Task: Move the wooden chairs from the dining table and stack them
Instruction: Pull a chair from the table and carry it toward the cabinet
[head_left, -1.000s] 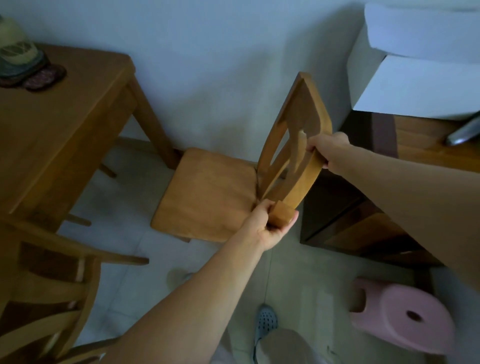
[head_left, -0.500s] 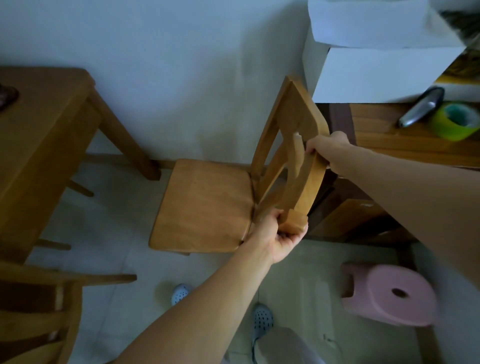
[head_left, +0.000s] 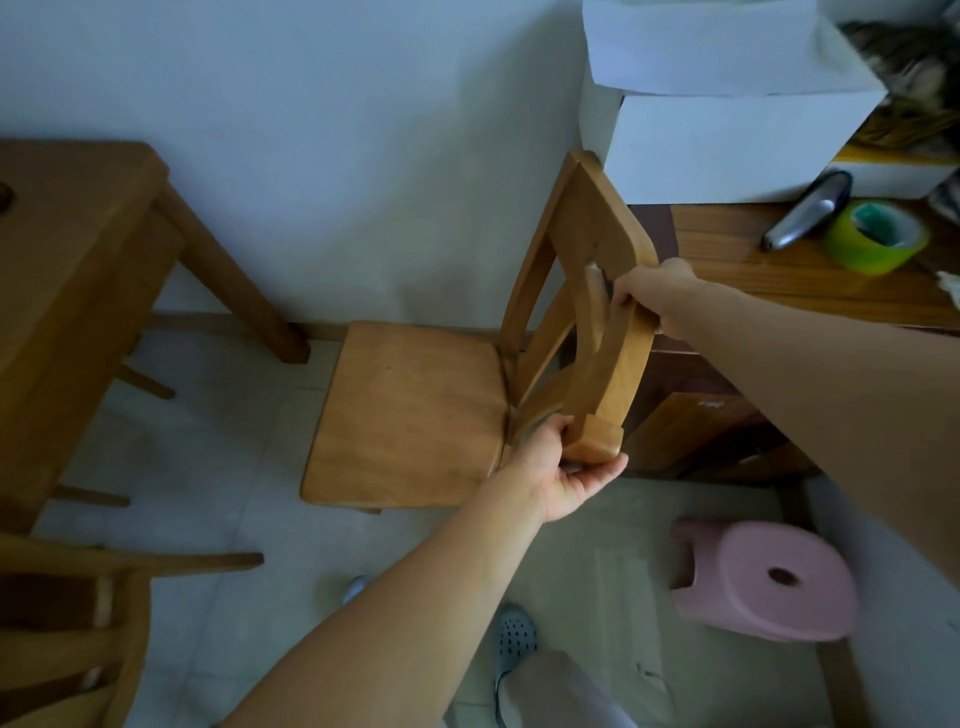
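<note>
Tiled floor (head_left: 218, 467) | both hands grip chair (head_left: 410, 415) backrest: left hand (head_left: 566, 467), right hand (head_left: 649, 296) | cabinet (head_left: 727, 415) just behind

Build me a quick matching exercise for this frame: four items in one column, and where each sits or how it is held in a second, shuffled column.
Items:
1. wooden chair
2. pink stool
3. green tape roll
4. white box

Places or states:
A. on the floor tiles at lower right
B. gripped at the backrest by both hands, left hand at the near end, right hand further along the top rail
C. against the wall on top of the dark wooden cabinet
D. on the cabinet top beside a silver object

Pairs: 1-B, 2-A, 3-D, 4-C
</note>
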